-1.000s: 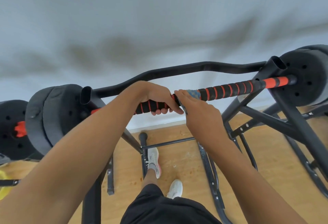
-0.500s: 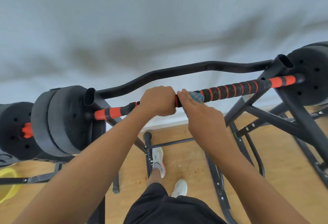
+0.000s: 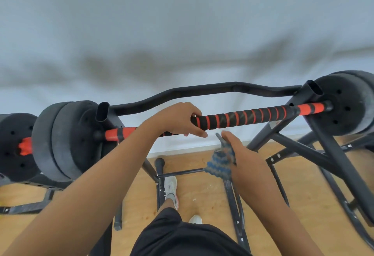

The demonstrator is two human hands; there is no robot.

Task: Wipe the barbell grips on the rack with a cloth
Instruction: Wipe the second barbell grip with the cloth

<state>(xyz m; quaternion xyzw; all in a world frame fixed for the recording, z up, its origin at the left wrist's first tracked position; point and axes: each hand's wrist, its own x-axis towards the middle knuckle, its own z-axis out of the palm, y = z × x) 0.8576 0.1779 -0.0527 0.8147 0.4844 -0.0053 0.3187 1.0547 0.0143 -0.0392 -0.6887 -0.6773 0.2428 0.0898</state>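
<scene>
A barbell (image 3: 242, 119) with a black grip wrapped in red stripes lies across the black rack (image 3: 202, 91). My left hand (image 3: 178, 120) grips the bar near its middle, fingers curled over it. Just below the bar, my right hand (image 3: 244, 160) holds a blue-grey knitted cloth (image 3: 219, 163), which hangs from its fingers clear of the grip. The grip's right half is uncovered.
Black weight plates sit at both bar ends, left (image 3: 66, 140) and right (image 3: 344, 103). A second loaded bar end (image 3: 14, 144) shows at far left. Rack legs and braces (image 3: 315, 154) spread over the wooden floor (image 3: 202, 199). My feet stand between them.
My right hand has come off the bar and dropped below it with the cloth. The left hand keeps its hold on the bar.
</scene>
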